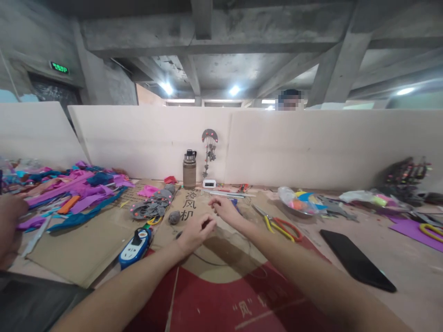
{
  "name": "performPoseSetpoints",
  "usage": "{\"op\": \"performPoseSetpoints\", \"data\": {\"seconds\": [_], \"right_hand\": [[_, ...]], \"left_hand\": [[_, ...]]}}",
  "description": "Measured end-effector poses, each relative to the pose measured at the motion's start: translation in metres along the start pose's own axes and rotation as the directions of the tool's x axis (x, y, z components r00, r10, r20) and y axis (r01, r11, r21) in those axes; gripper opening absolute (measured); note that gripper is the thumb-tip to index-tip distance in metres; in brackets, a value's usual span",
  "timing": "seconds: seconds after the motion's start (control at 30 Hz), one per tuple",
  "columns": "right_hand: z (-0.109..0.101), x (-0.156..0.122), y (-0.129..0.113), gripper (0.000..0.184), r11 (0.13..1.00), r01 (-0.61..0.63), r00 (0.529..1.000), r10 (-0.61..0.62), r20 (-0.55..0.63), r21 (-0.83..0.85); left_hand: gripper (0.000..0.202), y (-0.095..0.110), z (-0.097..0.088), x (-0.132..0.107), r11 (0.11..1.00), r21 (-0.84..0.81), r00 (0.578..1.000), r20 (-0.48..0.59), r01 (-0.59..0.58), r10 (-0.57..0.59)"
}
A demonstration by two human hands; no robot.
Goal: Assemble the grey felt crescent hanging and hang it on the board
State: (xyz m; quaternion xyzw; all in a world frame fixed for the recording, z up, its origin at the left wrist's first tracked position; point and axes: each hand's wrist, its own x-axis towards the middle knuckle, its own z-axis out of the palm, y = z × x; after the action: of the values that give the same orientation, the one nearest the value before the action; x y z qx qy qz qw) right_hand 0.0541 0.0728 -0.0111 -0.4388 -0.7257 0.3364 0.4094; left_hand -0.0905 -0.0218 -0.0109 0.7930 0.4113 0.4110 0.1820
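Note:
My left hand [195, 232] rests low over the flattened cardboard [104, 240], fingers curled in a pinch on something too small to make out. My right hand [224, 208] is just beyond it, fingers also pinched together; a thin dark wire [221, 263] loops on the cardboard below both hands. A small grey ball [174, 216] lies just left of the hands, beside a pile of grey felt pieces with pink dots [152, 206].
Red-handled scissors [284, 227] and a black phone [356, 266] lie to the right. A blue-white power strip [135, 246] sits at left. A bottle [189, 168], a small clock [209, 183], coloured felt scraps [76, 191], and another person's arm [8, 230] at far left.

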Motion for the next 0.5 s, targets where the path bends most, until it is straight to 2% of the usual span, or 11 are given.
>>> {"op": "performPoseSetpoints", "data": {"seconds": [0.13, 0.17, 0.27, 0.4, 0.5], "right_hand": [[0.006, -0.031, -0.005, 0.012, 0.97, -0.01, 1.0, 0.011, -0.004, 0.242], [0.005, -0.037, -0.006, 0.012, 0.958, -0.011, 1.0, 0.019, -0.025, 0.288], [-0.004, -0.049, -0.007, 0.016, 0.916, 0.025, 0.994, 0.02, -0.106, 0.4], [-0.023, -0.057, 0.001, 0.023, 0.901, 0.075, 0.985, 0.0, -0.175, 0.427], [-0.033, -0.057, 0.012, 0.026, 0.898, 0.121, 0.969, -0.014, -0.247, 0.422]], "left_hand": [[0.033, 0.012, 0.005, 0.013, 0.967, -0.216, 0.987, -0.053, 0.134, -0.149], [0.033, 0.014, 0.008, 0.019, 0.944, -0.281, 0.977, -0.077, 0.172, -0.2], [0.034, 0.02, 0.021, 0.039, 0.849, -0.45, 0.939, -0.061, 0.277, -0.339], [0.038, 0.023, 0.046, 0.06, 0.784, -0.558, 0.914, -0.108, 0.27, -0.392], [0.035, 0.024, 0.066, 0.067, 0.759, -0.593, 0.894, -0.14, 0.268, -0.425]]}}
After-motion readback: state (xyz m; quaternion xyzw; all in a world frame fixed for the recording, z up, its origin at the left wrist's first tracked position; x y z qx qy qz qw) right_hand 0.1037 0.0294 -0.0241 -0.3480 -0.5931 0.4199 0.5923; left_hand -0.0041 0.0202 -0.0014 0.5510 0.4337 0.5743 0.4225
